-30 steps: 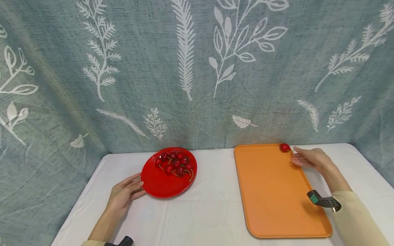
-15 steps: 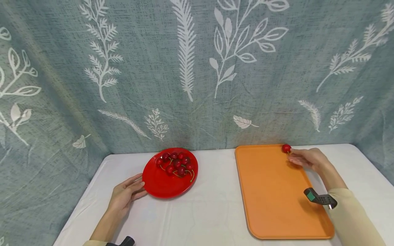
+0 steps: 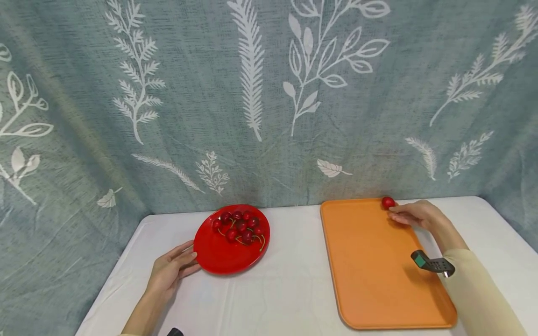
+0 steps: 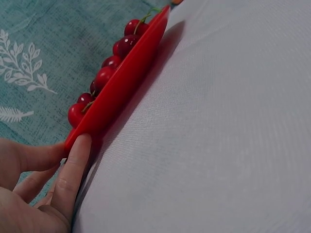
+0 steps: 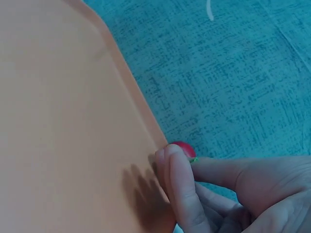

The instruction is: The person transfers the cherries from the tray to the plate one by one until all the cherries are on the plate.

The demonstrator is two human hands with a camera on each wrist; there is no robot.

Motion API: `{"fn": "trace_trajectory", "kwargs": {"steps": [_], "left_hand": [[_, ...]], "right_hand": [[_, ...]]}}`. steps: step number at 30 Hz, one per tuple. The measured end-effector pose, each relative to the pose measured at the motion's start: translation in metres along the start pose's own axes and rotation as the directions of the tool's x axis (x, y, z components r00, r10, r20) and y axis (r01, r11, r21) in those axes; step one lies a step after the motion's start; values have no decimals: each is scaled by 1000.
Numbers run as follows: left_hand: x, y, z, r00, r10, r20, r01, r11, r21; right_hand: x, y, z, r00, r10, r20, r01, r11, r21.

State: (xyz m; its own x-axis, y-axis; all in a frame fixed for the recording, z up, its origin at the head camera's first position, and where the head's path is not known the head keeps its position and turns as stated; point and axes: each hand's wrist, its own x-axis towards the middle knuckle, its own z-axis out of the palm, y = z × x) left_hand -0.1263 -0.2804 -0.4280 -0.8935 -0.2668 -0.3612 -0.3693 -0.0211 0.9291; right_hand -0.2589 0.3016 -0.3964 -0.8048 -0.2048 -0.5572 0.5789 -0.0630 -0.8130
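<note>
On the table: white cloth (image 3: 277, 298) covers the whole top, a bit creased, pushed right up against the backdrop.
Backdrop: blue-grey curtain (image 3: 269, 93) printed with white leaves and ferns, hanging behind the table and wrapping round both sides.
Red plate (image 3: 218, 259): sits left of the middle, towards the back of the cloth, flat on it.
Cherries on plate (image 3: 240, 226): a small pile of dark red ones with green stems, bunched in the far half of the plate.
Orange tray (image 3: 370, 270): lies right of the plate, well apart from it, long side running away from the person.
Single cherry (image 3: 388, 202): at the tray's far right corner, right by the rim.
Left hand (image 3: 170, 270): fingers loose and mostly straight, fingertips touching the near-left rim of the plate, not wrapped around it.
Right hand (image 3: 414, 215): fingers pinched together at the single cherry's stem end; the right wrist view shows the fingertips (image 5: 176, 167) pressed up against the fruit (image 5: 183, 147).
Wrist cameras: a dark unit (image 3: 433, 263) shows on the right forearm, over the tray.
</note>
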Motion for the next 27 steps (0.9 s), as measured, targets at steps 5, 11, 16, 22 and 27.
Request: {"fn": "trace_trajectory", "kwargs": {"steps": [5, 11, 16, 22, 27], "left_hand": [[-1, 0, -1, 1000, -9, 1, 9, 1000, 2], [-1, 2, 0, 1000, -4, 18, 4, 1000, -17], [0, 3, -1, 1000, 6, 23, -5, 1000, -20], [0, 1, -2, 1000, 13, 19, -12, 999, -31], [1, 2, -1, 1000, 9, 9, -9, 1000, -15]], "right_hand": [[-2, 1, 1, 1000, -20, 14, 21, 998, -61], [-8, 1, 6, 995, -74, 70, 80, 993, -88], [-9, 0, 18, 988, -106, 111, 120, 985, -125], [-6, 1, 43, 982, -102, 156, 127, 980, -155], [-6, 3, 74, 961, -181, 208, 229, 943, -241]]}}
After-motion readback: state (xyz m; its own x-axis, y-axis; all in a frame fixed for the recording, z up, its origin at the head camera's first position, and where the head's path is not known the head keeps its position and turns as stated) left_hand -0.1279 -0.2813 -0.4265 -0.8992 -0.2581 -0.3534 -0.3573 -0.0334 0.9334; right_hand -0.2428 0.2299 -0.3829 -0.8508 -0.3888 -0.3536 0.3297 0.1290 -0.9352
